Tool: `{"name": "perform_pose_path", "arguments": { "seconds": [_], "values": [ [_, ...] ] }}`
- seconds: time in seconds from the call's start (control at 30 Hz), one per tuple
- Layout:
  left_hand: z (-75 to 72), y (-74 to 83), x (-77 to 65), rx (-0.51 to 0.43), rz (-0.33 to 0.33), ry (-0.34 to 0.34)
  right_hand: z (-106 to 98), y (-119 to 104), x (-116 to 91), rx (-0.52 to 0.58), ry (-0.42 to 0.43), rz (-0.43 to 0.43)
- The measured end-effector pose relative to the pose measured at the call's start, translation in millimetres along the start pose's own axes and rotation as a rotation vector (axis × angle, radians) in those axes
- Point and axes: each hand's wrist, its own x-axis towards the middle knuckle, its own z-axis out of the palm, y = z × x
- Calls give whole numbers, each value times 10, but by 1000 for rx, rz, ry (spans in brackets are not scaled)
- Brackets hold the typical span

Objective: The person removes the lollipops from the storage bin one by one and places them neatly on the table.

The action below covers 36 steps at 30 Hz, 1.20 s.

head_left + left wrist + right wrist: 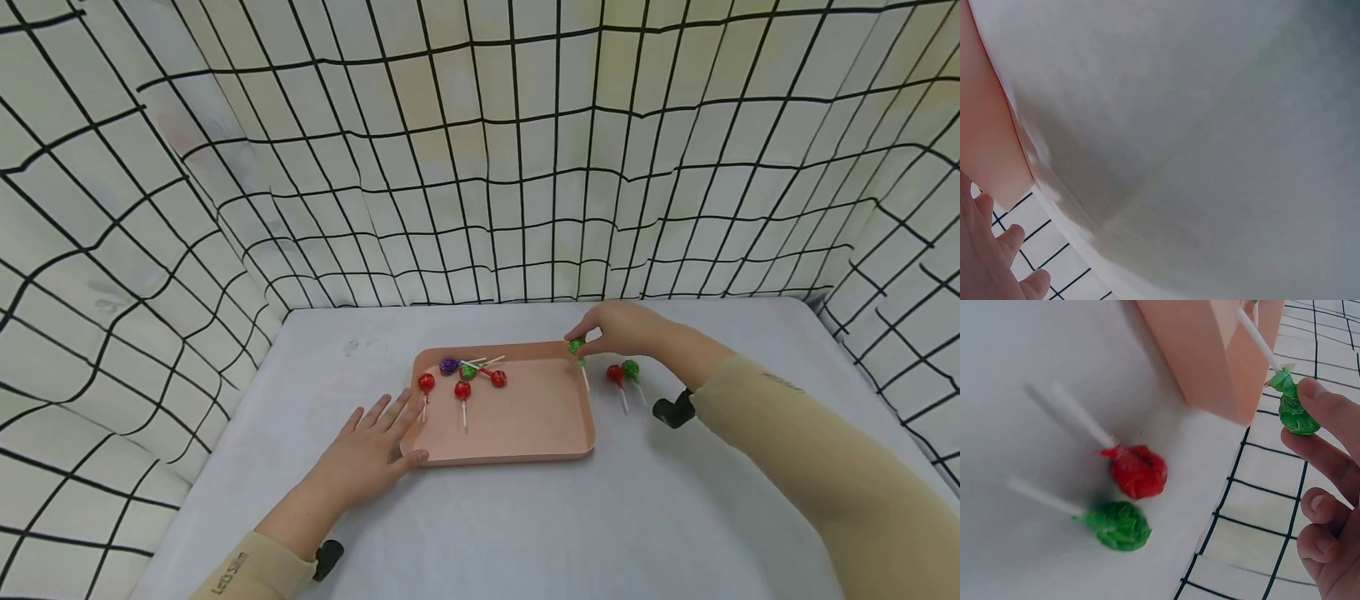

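My right hand pinches a green lollipop by its wrapped head between thumb and index finger, above the right rim of the pink tray. The stick of this lollipop points down in the head view. My left hand lies with fingers spread at the tray's left edge, its thumb by the front left corner. Inside the tray's left half are a purple lollipop, another green lollipop and several red lollipops. Some of their sticks cross.
On the white table, right of the tray, a red lollipop lies beside a green lollipop. White panels with a black grid enclose the back and sides. A small black device sits at the right wrist.
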Motion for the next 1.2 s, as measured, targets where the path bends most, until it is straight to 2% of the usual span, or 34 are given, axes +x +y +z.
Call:
{"name": "perform_pose_path", "arguments": {
  "seconds": [0.37,0.73,0.9,1.2],
  "values": [
    [7,-19,-14,2,-10,-5,37,371,-247,15,3,62],
    [-21,-4,-29,-8,-21,-13,26,616,-537,27,8,147],
    [-20,-3,-26,-13,-15,-13,54,681,-582,40,-7,153],
    [34,-23,18,-4,2,1,203,862,-570,56,-52,218]
  ]
}}
